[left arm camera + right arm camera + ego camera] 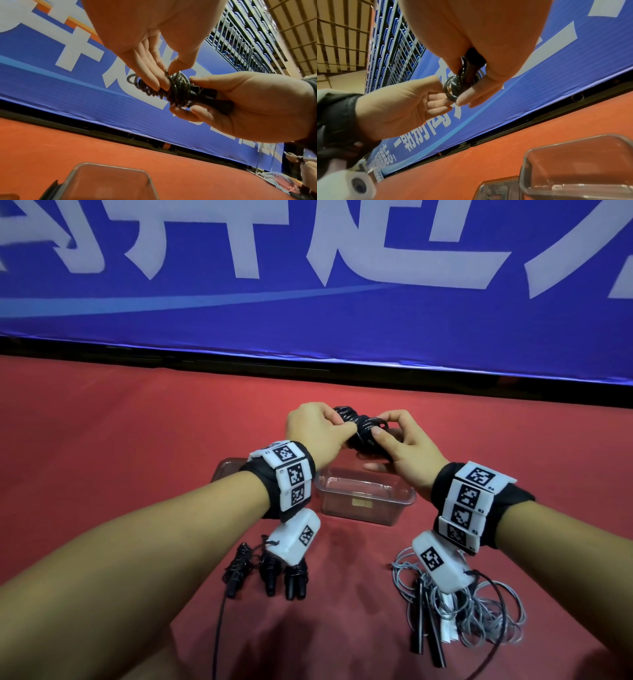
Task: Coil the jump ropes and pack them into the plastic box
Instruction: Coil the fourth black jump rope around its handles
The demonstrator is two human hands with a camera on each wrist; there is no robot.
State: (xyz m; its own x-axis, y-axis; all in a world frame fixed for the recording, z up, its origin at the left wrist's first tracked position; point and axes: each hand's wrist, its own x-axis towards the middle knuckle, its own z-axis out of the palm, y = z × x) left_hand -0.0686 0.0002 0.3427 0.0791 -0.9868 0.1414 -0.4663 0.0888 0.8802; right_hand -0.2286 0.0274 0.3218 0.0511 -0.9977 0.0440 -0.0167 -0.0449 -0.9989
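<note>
Both hands hold one black jump rope bundle (pixel 363 433) above the open plastic box (pixel 364 501), likely so it can drop straight in. The left hand (pixel 315 433) pinches a loop with curled fingers (pixel 154 81); the right hand (pixel 400 446) grips the handles. Nearer the body than the fingers, on the red surface (pixel 137 440), lie one loose grey rope (pixel 479 611) and three small black bundles (pixel 267 573).

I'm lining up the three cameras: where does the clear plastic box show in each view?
Head: plastic box at centre, below the two hands, on the red mat.
Left wrist: bottom edge, left of centre.
Right wrist: bottom right corner.
Shared landmark: the blue banner with white characters behind the mat.
</note>
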